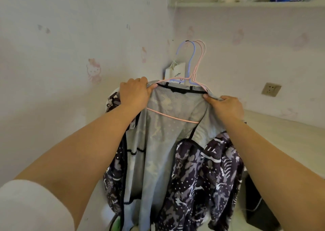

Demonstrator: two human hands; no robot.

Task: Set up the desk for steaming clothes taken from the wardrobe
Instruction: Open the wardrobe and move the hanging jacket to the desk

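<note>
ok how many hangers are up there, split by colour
pink hangers: 2
blue hangers: 1
total: 3
Hooks overlap, so the pink count is my best reading. Both hands, left and right, grip the jacket at its shoulders.

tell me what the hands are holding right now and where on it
Both hands grip the patterned jacket at its shoulders, where it hangs on a pink hanger: the left hand at one shoulder, the right hand at the other. The jacket hangs open.
</note>
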